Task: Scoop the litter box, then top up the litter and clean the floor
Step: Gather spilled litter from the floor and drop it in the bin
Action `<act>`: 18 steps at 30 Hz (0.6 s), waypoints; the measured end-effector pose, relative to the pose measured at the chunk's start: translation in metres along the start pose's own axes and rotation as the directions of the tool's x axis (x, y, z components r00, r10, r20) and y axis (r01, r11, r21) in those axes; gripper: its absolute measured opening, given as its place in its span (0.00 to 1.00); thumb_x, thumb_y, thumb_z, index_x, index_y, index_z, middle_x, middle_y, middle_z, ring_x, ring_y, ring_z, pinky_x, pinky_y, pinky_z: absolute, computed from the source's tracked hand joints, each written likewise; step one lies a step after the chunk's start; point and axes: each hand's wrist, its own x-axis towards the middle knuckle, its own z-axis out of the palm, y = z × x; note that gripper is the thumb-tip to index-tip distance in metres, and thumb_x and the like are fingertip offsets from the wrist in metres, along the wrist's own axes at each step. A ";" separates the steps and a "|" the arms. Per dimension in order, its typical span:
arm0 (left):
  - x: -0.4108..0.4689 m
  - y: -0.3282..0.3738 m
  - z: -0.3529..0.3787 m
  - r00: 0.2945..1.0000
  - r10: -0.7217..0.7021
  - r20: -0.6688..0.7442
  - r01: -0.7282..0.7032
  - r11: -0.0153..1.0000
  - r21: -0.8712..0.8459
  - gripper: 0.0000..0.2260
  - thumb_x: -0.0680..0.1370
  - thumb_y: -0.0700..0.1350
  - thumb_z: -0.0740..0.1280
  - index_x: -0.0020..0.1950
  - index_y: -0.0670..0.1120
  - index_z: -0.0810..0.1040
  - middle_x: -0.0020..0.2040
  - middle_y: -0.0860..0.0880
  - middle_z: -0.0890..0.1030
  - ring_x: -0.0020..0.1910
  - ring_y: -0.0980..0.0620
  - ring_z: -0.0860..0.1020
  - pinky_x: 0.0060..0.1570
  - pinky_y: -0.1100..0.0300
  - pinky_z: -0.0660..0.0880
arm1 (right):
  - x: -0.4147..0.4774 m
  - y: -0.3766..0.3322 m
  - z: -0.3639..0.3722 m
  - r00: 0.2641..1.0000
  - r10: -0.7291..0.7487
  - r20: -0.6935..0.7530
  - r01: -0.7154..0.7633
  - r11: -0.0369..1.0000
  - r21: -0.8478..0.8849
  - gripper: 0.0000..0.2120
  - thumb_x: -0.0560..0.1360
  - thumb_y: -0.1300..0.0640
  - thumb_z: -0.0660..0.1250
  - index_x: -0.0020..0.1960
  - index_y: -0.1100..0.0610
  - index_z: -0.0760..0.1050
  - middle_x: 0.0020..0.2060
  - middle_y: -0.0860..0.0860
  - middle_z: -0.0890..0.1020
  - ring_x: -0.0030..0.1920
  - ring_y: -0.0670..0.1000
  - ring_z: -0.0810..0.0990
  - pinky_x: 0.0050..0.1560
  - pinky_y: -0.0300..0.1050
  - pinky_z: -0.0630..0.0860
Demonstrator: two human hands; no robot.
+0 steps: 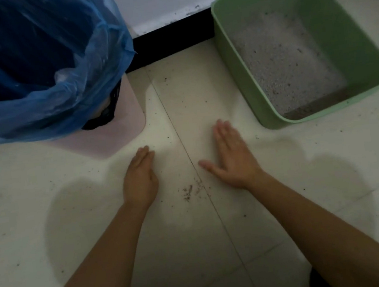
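A smooth matt green plastic litter box is holding coarse grey granular litter, while thin, crinkled, glossy blue plastic bag is shining beside smooth pale floor tiles.

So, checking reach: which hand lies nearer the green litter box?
The right hand, just short of the litter box; the left hand is by the bin.

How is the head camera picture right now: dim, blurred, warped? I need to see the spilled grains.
Head view: dim overall; soft shadows on the floor beside both arms; the right hand looks slightly blurred at its fingertips; the litter box bows from the wide lens; the spilled litter between the wrists shows, though faint.
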 end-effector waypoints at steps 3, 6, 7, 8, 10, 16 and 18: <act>-0.006 -0.004 0.005 1.000 0.026 0.005 -0.026 1.000 -0.018 0.21 0.77 0.30 0.59 0.71 0.38 0.71 0.73 0.43 0.68 0.74 0.46 0.64 0.73 0.53 0.59 | -0.008 0.026 0.005 0.958 0.283 -0.053 -0.282 0.959 0.014 0.50 0.74 0.24 0.43 0.80 0.61 0.39 0.80 0.58 0.41 0.79 0.55 0.37 0.78 0.52 0.40; -0.008 -0.003 0.009 1.000 0.002 -0.004 -0.002 0.998 -0.062 0.23 0.77 0.30 0.58 0.72 0.40 0.71 0.74 0.44 0.68 0.74 0.48 0.63 0.73 0.53 0.59 | -0.028 0.014 0.018 0.966 0.256 0.025 -0.254 0.966 -0.055 0.52 0.73 0.22 0.43 0.80 0.61 0.37 0.79 0.58 0.37 0.78 0.54 0.33 0.78 0.54 0.39; -0.008 -0.001 0.009 1.000 -0.016 -0.006 0.016 0.997 -0.070 0.23 0.77 0.30 0.57 0.72 0.41 0.71 0.74 0.45 0.68 0.74 0.49 0.63 0.73 0.56 0.58 | -0.033 0.000 0.022 0.983 0.176 0.060 -0.173 0.983 -0.061 0.52 0.73 0.23 0.43 0.80 0.61 0.36 0.79 0.58 0.36 0.78 0.55 0.31 0.78 0.54 0.39; -0.007 -0.001 0.008 0.999 -0.033 -0.006 0.032 0.997 -0.070 0.23 0.77 0.31 0.57 0.72 0.41 0.70 0.74 0.46 0.68 0.74 0.50 0.63 0.73 0.58 0.57 | -0.037 -0.016 0.027 0.991 0.088 0.101 -0.083 0.995 -0.051 0.52 0.73 0.23 0.43 0.79 0.61 0.35 0.78 0.58 0.35 0.77 0.54 0.31 0.78 0.54 0.39; -0.007 0.001 0.006 0.998 -0.058 -0.006 0.058 0.996 -0.072 0.23 0.78 0.32 0.57 0.73 0.43 0.70 0.74 0.47 0.67 0.74 0.52 0.63 0.72 0.61 0.56 | -0.048 -0.048 0.039 0.982 -0.064 0.179 0.072 0.997 -0.039 0.53 0.73 0.22 0.43 0.79 0.61 0.35 0.78 0.57 0.34 0.77 0.54 0.29 0.78 0.54 0.40; -0.010 0.009 0.000 0.992 -0.124 -0.013 0.120 0.976 -0.181 0.21 0.81 0.35 0.56 0.74 0.45 0.69 0.74 0.48 0.67 0.75 0.51 0.63 0.72 0.63 0.55 | -0.050 -0.027 0.031 0.989 -0.127 0.072 0.127 0.992 0.012 0.49 0.75 0.25 0.43 0.80 0.60 0.39 0.80 0.56 0.39 0.79 0.53 0.36 0.79 0.52 0.42; -0.016 0.009 0.000 0.988 -0.153 -0.021 0.146 0.971 -0.190 0.21 0.81 0.37 0.56 0.74 0.45 0.68 0.75 0.48 0.67 0.75 0.52 0.62 0.73 0.60 0.56 | -0.051 0.009 0.022 0.991 0.126 -0.055 -0.124 0.992 0.029 0.49 0.75 0.25 0.42 0.80 0.61 0.42 0.80 0.57 0.43 0.79 0.54 0.39 0.79 0.53 0.43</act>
